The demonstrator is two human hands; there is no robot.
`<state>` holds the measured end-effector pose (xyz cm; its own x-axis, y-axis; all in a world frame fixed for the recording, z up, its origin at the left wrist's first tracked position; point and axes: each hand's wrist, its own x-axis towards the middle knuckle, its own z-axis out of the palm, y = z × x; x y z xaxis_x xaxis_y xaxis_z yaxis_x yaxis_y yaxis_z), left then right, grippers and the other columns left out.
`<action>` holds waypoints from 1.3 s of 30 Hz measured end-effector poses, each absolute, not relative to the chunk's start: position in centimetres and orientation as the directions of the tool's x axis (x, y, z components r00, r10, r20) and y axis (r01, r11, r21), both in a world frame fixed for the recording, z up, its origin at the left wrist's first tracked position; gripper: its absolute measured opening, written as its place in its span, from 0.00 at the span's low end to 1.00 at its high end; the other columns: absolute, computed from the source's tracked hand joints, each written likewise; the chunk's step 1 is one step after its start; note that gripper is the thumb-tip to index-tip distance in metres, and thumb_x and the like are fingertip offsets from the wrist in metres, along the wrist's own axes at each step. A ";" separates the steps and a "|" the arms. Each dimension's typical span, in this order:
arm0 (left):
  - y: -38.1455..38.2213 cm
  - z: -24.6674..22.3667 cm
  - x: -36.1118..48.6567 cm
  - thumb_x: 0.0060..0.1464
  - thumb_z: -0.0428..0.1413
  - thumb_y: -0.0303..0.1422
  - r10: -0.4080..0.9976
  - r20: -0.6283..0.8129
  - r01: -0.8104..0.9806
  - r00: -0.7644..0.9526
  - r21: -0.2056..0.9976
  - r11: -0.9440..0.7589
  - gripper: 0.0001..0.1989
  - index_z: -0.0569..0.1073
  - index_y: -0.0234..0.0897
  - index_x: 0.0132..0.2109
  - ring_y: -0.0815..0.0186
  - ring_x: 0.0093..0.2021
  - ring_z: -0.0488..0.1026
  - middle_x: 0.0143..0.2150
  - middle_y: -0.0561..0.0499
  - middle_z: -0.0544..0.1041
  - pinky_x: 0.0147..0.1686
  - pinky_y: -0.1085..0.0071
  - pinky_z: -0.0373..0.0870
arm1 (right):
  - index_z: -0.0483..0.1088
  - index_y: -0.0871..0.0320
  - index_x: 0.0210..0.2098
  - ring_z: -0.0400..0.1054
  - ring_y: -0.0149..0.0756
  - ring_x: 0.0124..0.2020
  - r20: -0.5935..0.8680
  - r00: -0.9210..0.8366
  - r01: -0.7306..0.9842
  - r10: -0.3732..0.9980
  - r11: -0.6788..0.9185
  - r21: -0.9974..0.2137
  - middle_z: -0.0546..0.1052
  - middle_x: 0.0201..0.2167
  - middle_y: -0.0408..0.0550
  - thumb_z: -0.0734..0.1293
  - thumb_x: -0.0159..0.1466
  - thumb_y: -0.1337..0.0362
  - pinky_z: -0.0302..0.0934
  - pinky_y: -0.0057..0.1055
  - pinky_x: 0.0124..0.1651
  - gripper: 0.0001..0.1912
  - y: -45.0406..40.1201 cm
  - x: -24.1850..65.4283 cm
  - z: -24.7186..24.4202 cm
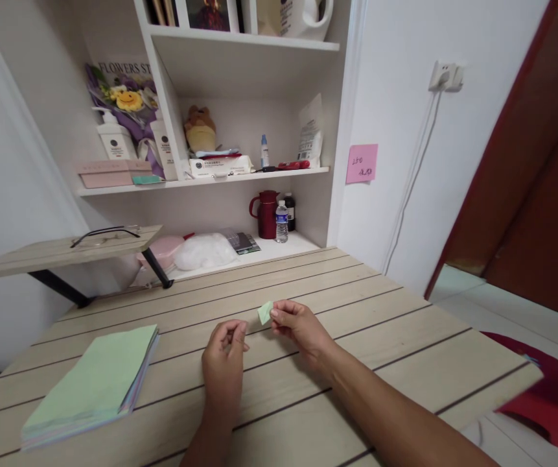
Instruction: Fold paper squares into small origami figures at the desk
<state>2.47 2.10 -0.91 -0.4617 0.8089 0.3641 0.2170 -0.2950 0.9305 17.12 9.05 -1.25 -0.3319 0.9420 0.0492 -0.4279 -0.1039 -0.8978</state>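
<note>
A small folded piece of light green paper (265, 312) is pinched between the thumb and fingers of my right hand (298, 327), held above the middle of the wooden table. My left hand (225, 347) is just left of the paper and apart from it; its fingers are curled with the thumb near the index finger, and nothing shows between them. To the left, a stack of coloured paper (96, 376) with a light green sheet on top lies on the striped table (366, 337).
A small raised shelf (26, 254) with eyeglasses (106, 235) stands at the back left. Behind the table is a white shelf unit (240, 178) with a red jug (267, 214) and a water bottle (281, 222). A red stool (546, 389) is beyond the right edge.
</note>
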 end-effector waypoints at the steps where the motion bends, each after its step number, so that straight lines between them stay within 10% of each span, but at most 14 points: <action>1: 2.0 -0.9 2.5 0.52 0.59 0.39 0.805 0.400 0.254 -0.439 0.914 -0.316 0.09 0.77 0.39 0.35 0.69 0.25 0.70 0.30 0.52 0.74 0.28 0.72 0.67 | 0.74 0.60 0.31 0.66 0.26 0.23 0.015 -0.347 -0.464 0.938 -0.157 -0.872 0.73 0.23 0.41 0.78 0.50 0.59 0.64 0.25 0.31 0.15 9.1 17.2 -1.3; 8: 1.9 -0.8 2.9 0.55 0.58 0.37 0.789 0.560 0.386 -0.252 0.806 -0.449 0.09 0.82 0.43 0.41 0.71 0.24 0.69 0.31 0.53 0.73 0.28 0.72 0.68 | 0.70 0.60 0.30 0.68 0.26 0.23 -0.103 -0.439 -0.553 0.892 -0.359 -0.752 0.72 0.21 0.39 0.78 0.51 0.66 0.69 0.25 0.31 0.13 9.3 17.4 -1.8; 20: 2.2 -1.3 2.6 0.53 0.59 0.38 0.844 0.435 0.325 -0.313 0.884 -0.335 0.09 0.82 0.42 0.38 0.69 0.27 0.67 0.32 0.52 0.73 0.27 0.73 0.64 | 0.74 0.61 0.30 0.66 0.25 0.23 -0.057 -0.434 -0.473 0.899 -0.281 -0.835 0.73 0.22 0.41 0.79 0.48 0.63 0.64 0.23 0.30 0.14 8.6 17.1 -1.2; 29: 1.5 -0.4 3.0 0.51 0.54 0.57 0.977 -0.025 -0.126 -0.210 0.992 -0.002 0.26 0.70 0.37 0.25 0.74 0.17 0.48 0.15 0.63 0.51 0.22 0.73 0.58 | 0.76 0.56 0.31 0.65 0.33 0.34 0.481 -0.284 0.060 0.829 0.517 -0.854 0.72 0.30 0.44 0.69 0.60 0.64 0.59 0.31 0.39 0.03 8.3 17.4 -0.5; 39: 1.8 -0.4 1.4 0.50 0.60 0.52 0.990 -0.140 -0.355 -0.036 0.927 0.118 0.22 0.67 0.37 0.30 0.78 0.16 0.40 0.15 0.68 0.47 0.20 0.77 0.53 | 0.74 0.57 0.32 0.65 0.31 0.33 0.512 -0.328 0.154 0.794 0.579 -0.800 0.70 0.32 0.44 0.67 0.62 0.69 0.58 0.29 0.38 0.05 7.7 17.1 0.1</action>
<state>1.41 1.83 -0.35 -0.0357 0.9896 -0.1396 -0.3550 0.1180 0.9274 17.13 7.66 0.12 -0.3281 0.7940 0.5117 0.1541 0.5795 -0.8003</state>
